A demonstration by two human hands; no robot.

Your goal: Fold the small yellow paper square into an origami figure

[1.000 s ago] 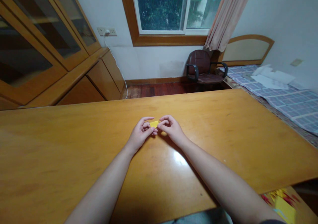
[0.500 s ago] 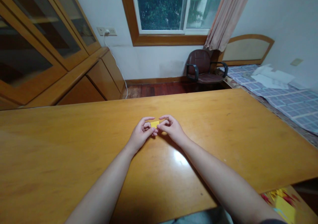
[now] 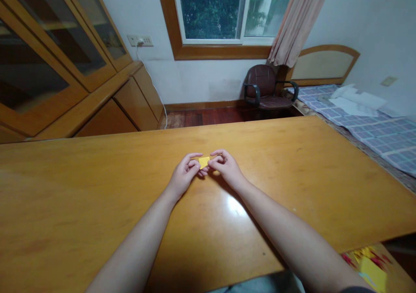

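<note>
A small yellow piece of folded paper is pinched between my two hands, over the middle of the wooden table. My left hand grips its left side, thumb in front and fingers behind, with the index finger stretched out above it. At its right edge, the thumb and bent fingers of my right hand press on the paper, the index finger curved over the top. Parts of the paper's edges are covered by my fingertips.
At the lower right, yellow paper and red and yellow bits lie on a lower surface. Beyond the table stand a brown armchair, a bed with a checked cover, and a glass-fronted cabinet at left.
The yellow paper has shifted slightly to the right and tilted, showing more of its face. My left thumb has moved a little left and up; both hands keep their hold.
</note>
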